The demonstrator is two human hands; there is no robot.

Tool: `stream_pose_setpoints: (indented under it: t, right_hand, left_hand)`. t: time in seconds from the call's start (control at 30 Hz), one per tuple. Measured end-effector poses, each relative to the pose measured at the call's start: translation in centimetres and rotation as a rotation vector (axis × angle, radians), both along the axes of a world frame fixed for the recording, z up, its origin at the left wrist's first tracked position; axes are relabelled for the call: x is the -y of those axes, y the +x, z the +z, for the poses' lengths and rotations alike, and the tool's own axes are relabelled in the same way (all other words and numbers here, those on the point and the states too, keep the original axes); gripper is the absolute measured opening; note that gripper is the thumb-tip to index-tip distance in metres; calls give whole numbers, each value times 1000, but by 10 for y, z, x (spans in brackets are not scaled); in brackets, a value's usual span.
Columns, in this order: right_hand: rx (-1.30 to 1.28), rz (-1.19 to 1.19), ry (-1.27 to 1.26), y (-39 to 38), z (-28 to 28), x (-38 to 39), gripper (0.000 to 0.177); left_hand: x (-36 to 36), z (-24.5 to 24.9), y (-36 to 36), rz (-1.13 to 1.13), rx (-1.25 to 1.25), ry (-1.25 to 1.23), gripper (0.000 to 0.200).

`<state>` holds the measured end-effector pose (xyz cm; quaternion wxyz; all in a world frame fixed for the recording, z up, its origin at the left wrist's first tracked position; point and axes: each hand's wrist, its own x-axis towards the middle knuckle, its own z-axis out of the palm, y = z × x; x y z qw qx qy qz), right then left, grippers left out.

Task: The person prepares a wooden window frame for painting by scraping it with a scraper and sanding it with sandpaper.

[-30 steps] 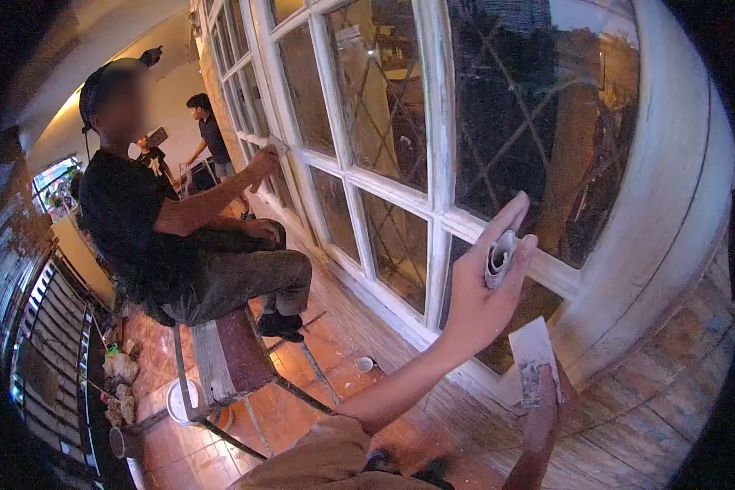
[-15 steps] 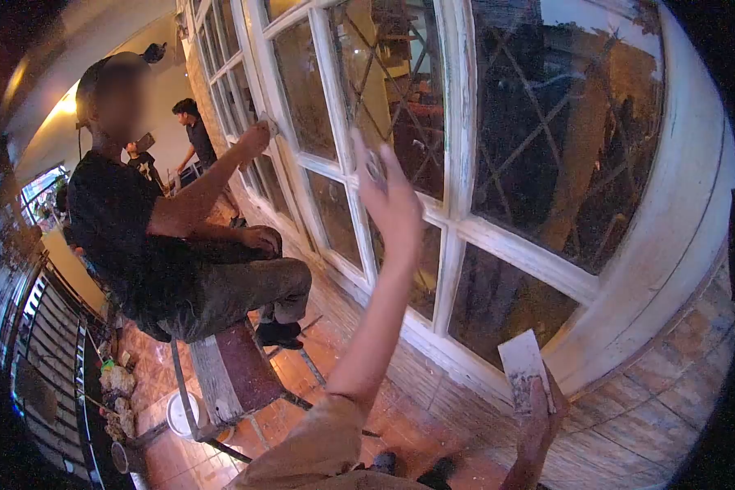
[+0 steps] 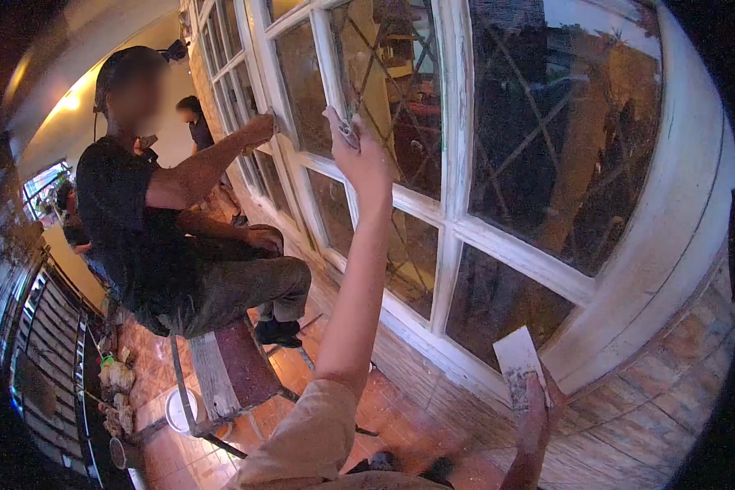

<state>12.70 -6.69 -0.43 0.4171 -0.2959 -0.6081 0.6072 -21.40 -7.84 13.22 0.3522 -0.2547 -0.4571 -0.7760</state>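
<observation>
My left hand [image 3: 361, 159] is raised in front of the white window frame [image 3: 453, 188], its fingers closed around a small greyish piece [image 3: 348, 131] whose kind I cannot make out. Low on the right, my right hand [image 3: 539, 400] grips a flat white rectangular plate [image 3: 516, 359] with grey smears on its lower part. The plate is tilted, near the frame's bottom corner. White paint on the frame looks worn and patchy around the glass panes.
A person in dark clothes [image 3: 139, 220] sits at the left on a bench [image 3: 220, 380], one hand on the frame. Beneath stands a white bucket [image 3: 181, 411]. Another person [image 3: 200, 126] is farther back. A metal railing [image 3: 53, 367] runs along the left.
My left hand has moved left along the frame, and its fingers have come closer together. My right hand and its plate have barely shifted. The seated person's raised arm has moved slightly.
</observation>
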Motion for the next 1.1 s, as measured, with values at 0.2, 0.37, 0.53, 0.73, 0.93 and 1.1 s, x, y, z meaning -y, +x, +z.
stream_pose_setpoints:
  t: [0.2,0.37,0.53,0.73,0.93,1.1]
  right_hand:
    - [-19,10,-69,3,-11,-12,34]
    - [-18,40,-74,7,-9,-18,36]
    - [-155,-26,-188,14,-14,-32,32]
    - [-129,-79,-186,12,-20,-41,34]
    - [-191,-28,-164,7,-15,-44,34]
    - [-182,-1,-48,-9,5,-45,33]
  left_hand:
    - [-7,4,16,-111,-37,49,49]
    - [-15,-4,17,-60,-13,-46,49]
    - [-16,-9,14,-83,34,-27,47]
    - [-14,-10,27,-156,73,-12,41]
    - [-9,-14,22,-71,26,-54,40]
    - [-1,-11,29,-35,20,-74,45]
